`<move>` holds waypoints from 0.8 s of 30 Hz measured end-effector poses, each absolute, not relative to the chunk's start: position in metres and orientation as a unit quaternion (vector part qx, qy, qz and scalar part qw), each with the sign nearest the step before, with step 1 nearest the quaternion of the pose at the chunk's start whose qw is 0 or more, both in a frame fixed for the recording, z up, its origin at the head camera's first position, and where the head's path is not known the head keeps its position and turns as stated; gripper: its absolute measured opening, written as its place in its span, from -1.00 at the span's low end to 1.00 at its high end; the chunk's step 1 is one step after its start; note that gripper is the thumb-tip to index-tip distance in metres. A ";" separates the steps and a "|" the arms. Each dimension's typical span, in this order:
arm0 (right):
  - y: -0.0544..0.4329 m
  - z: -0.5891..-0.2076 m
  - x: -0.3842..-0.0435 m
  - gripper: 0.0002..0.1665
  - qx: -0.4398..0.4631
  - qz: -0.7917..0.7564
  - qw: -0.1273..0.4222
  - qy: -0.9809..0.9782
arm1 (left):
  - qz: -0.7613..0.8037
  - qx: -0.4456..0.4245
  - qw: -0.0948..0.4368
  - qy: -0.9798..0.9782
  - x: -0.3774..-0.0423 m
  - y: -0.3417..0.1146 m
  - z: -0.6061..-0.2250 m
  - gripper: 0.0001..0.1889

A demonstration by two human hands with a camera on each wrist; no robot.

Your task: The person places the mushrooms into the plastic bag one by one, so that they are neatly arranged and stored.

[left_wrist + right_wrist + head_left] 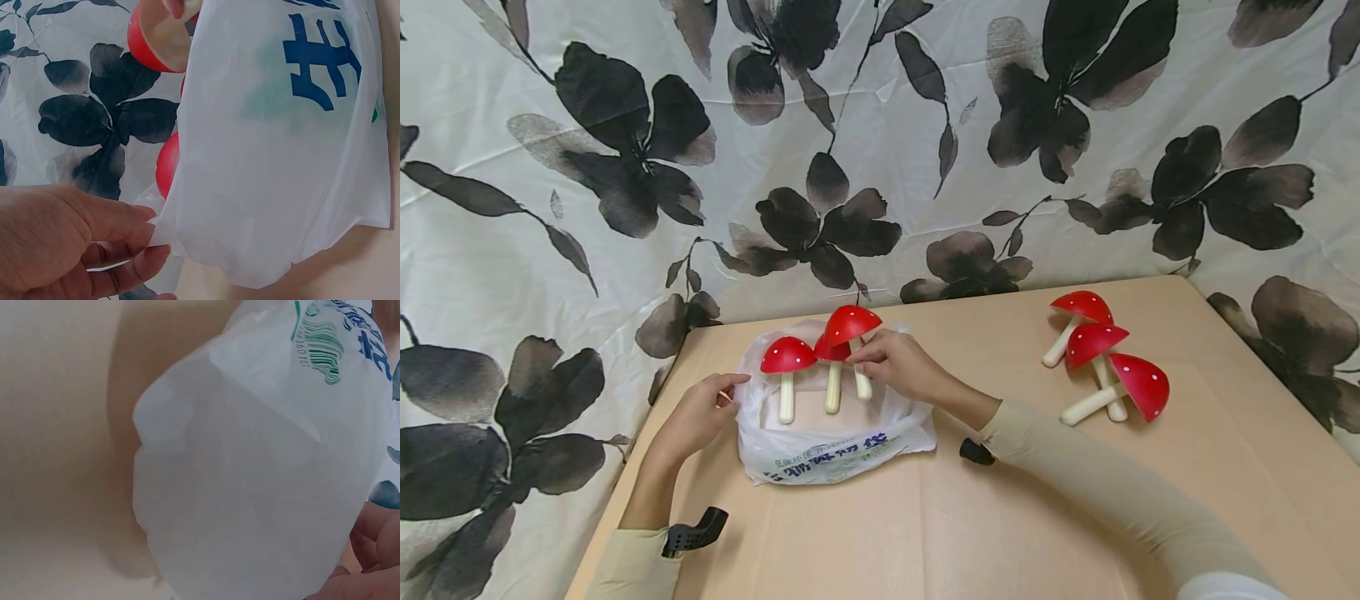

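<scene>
A white plastic bag (842, 458) with blue and green print lies with its mouth spread on the table. At its left edge my left hand (700, 412) pinches the rim between thumb and fingers, seen closer in the left wrist view. Over the bag's far right side, my right hand (898, 362) holds a toy mushroom (853, 322) with a white-dotted red cap by its pale stem. Two similar mushrooms, one at the left (787, 356) and one in the middle (832, 387), are in the bag's mouth, caps away from me. The held cap partly overlaps the middle one.
Three more red-capped mushrooms lie in a loose cluster to the right: a far one (1082, 307), a middle one (1096, 343) and a near one (1142, 387). A floral cloth (925, 167) hangs behind the light wooden table (940, 533) and along its sides.
</scene>
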State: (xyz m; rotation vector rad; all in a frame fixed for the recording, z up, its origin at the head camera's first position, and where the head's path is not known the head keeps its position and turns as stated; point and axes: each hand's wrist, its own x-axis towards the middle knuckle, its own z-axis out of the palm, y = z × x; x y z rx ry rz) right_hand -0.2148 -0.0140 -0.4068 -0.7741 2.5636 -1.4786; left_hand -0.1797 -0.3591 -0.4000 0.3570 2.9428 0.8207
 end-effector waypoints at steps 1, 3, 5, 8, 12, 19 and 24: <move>-0.014 -0.408 -0.214 -0.72 -0.253 -0.479 0.043 0.839 | 0.267 0.116 0.033 0.956 -0.180 -0.359 -0.400 -0.57; -0.014 -0.409 -0.213 -0.71 -0.253 -0.471 0.042 0.844 | 0.268 0.115 0.033 0.956 -0.180 -0.359 -0.400 -0.57; -0.013 -0.411 -0.213 -0.71 -0.250 -0.463 0.039 0.849 | 0.270 0.115 0.033 0.955 -0.180 -0.360 -0.400 -0.57; -0.010 -0.413 -0.212 -0.71 -0.242 -0.459 0.030 0.854 | 0.273 0.116 0.033 0.955 -0.181 -0.360 -0.400 -0.57; -0.003 -0.415 -0.213 -0.72 -0.229 -0.459 0.012 0.858 | 0.266 0.118 0.032 0.956 -0.181 -0.360 -0.400 -0.57; 0.008 -0.420 -0.216 -0.70 -0.226 -0.444 0.007 0.867 | 0.263 0.118 0.031 0.957 -0.181 -0.360 -0.400 -0.57; 0.007 -0.420 -0.216 -0.74 -0.214 -0.422 0.026 0.880 | 0.263 0.117 0.030 0.957 -0.182 -0.358 -0.398 -0.57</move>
